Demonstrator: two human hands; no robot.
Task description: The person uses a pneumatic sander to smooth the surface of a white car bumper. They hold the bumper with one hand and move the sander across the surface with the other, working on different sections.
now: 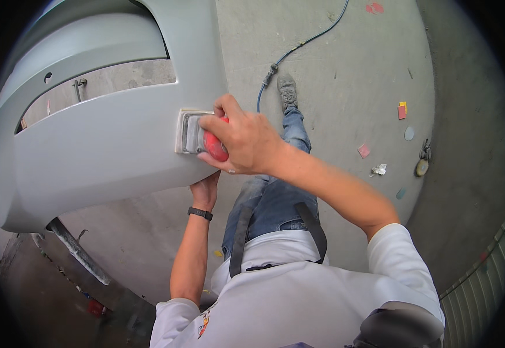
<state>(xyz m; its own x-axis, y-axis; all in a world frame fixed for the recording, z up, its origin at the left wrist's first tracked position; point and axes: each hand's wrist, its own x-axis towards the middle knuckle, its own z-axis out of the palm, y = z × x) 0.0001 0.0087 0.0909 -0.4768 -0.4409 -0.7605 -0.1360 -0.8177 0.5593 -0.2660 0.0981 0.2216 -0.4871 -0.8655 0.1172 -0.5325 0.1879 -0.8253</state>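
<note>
A grey car bumper (119,122) fills the left side of the view, its smooth face turned up toward me. My right hand (246,139) is closed around the red grip of a sanding block (193,132). The block's pale, square pad rests on the bumper near its right edge. Under the bumper's near edge, my left hand (205,190) reaches in with its palm partly showing. The bumper hides its fingers, so I cannot see how they bear on it. A dark band (199,213) circles my left wrist.
A dark stand leg (78,252) sticks out below the bumper. A blue air hose (302,45) with a coupling (271,74) crosses the floor by my shoe (287,90). Red pads (401,111), crumpled foil (378,170) and a round-ended tool (422,167) lie at right.
</note>
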